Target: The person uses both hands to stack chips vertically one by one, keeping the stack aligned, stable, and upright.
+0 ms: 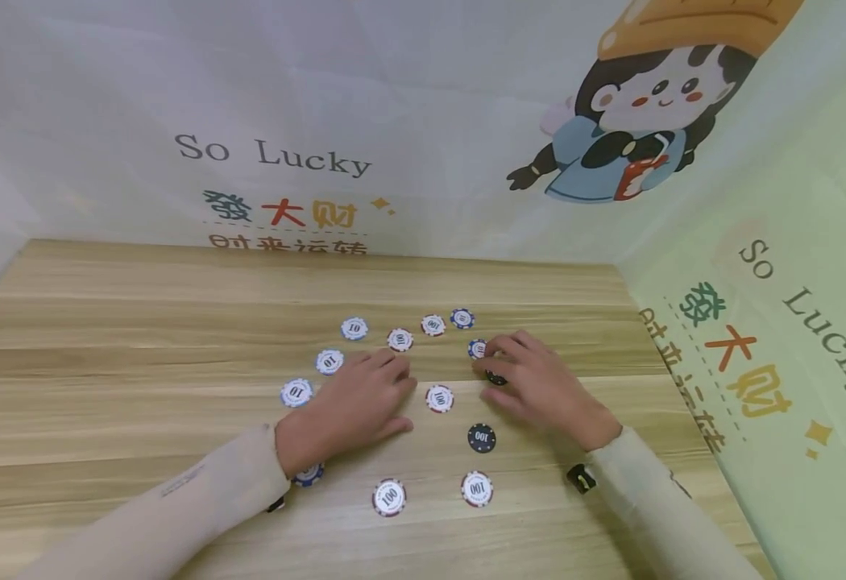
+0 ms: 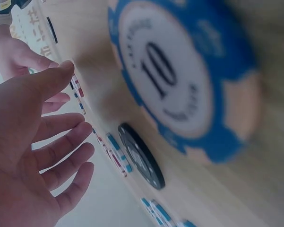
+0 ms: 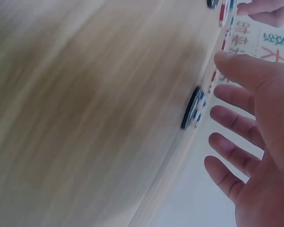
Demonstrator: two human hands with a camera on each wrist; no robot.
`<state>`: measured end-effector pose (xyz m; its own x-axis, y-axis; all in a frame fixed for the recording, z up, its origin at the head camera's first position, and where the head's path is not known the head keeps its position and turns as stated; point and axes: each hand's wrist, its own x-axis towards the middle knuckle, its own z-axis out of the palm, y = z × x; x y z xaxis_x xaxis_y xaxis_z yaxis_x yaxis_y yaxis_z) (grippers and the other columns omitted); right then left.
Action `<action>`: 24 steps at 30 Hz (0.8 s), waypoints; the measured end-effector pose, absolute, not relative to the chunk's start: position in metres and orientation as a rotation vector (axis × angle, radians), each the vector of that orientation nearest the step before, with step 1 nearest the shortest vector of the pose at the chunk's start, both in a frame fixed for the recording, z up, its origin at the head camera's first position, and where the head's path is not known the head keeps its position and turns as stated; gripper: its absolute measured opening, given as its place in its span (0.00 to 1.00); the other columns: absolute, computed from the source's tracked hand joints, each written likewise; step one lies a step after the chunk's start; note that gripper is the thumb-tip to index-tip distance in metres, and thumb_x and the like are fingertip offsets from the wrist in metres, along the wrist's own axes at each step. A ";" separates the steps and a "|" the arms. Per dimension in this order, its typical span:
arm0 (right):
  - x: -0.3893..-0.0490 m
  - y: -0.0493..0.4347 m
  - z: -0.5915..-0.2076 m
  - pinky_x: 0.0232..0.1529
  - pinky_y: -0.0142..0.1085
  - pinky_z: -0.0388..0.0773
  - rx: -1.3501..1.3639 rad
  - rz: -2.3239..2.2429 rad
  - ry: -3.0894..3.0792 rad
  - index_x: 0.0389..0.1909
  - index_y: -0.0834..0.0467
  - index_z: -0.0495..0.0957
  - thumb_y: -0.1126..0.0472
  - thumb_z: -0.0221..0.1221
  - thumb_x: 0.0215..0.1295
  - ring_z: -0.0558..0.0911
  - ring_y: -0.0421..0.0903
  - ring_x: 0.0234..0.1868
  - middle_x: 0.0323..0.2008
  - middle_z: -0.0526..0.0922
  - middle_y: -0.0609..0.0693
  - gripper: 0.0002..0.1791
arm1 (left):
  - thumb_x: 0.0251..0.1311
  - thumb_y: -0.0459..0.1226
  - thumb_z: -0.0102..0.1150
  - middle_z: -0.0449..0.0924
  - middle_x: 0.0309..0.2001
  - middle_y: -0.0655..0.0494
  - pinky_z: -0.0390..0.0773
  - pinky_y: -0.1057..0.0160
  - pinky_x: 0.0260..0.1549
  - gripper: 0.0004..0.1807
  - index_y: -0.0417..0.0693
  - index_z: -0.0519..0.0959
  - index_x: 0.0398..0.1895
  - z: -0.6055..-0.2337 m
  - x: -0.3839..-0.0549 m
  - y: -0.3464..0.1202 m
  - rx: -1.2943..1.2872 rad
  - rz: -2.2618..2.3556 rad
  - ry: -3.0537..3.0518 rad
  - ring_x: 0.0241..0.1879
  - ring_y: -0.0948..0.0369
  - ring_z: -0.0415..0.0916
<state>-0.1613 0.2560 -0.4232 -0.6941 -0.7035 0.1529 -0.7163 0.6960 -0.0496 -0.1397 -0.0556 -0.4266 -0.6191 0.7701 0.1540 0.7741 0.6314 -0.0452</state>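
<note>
My left hand (image 1: 350,403) hovers over the left part of a loose ring of poker chips, fingers loosely bent with nothing between them. In the left wrist view, a blue-edged 10 chip (image 2: 165,71) lies close to the camera, and a black chip (image 2: 141,156) lies beyond it near the fingers. My right hand (image 1: 535,387) is over the ring's right side, its fingertips overlapping a black chip (image 1: 495,377) and a blue-edged chip (image 1: 477,349). Its fingers are spread and relaxed in the right wrist view. Between the hands lies a white-faced 100 chip (image 1: 440,399).
Light blue 10 chips (image 1: 296,393) curve along the left, and red-edged 100 chips (image 1: 433,325) lie at the back. Nearer the front are a black 100 chip (image 1: 482,438) and two white-faced 100 chips (image 1: 390,497). Printed cloth (image 1: 430,161) walls the wooden table (image 1: 140,322).
</note>
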 end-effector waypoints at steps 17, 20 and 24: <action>-0.162 0.275 -0.426 0.62 0.52 0.83 0.995 0.191 -2.933 0.61 0.67 0.85 0.53 0.73 0.72 0.81 0.57 0.58 0.56 0.84 0.59 0.25 | 0.72 0.59 0.68 0.84 0.58 0.46 0.84 0.48 0.58 0.31 0.45 0.87 0.62 -0.431 -0.150 -0.036 -1.335 -0.021 -2.705 0.58 0.49 0.80; -0.163 0.274 -0.425 0.60 0.51 0.83 0.992 0.198 -2.931 0.60 0.67 0.85 0.54 0.74 0.72 0.81 0.56 0.56 0.55 0.84 0.58 0.25 | 0.73 0.58 0.68 0.84 0.58 0.45 0.83 0.47 0.59 0.30 0.47 0.86 0.66 -0.430 -0.150 -0.034 -1.345 -0.031 -2.702 0.59 0.48 0.80; -0.164 0.273 -0.425 0.59 0.50 0.83 0.985 0.194 -2.941 0.60 0.67 0.85 0.54 0.74 0.71 0.81 0.55 0.55 0.55 0.84 0.57 0.25 | 0.75 0.57 0.65 0.84 0.58 0.45 0.83 0.46 0.61 0.29 0.50 0.85 0.69 -0.429 -0.150 -0.031 -1.354 0.001 -2.702 0.59 0.48 0.80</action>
<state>-0.1638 0.2730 -0.4246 -0.7985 -0.5977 0.0717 -0.6020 0.7913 -0.1074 -0.1501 -0.0309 -0.4285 -0.5929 0.7982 0.1065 0.7981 0.6001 -0.0544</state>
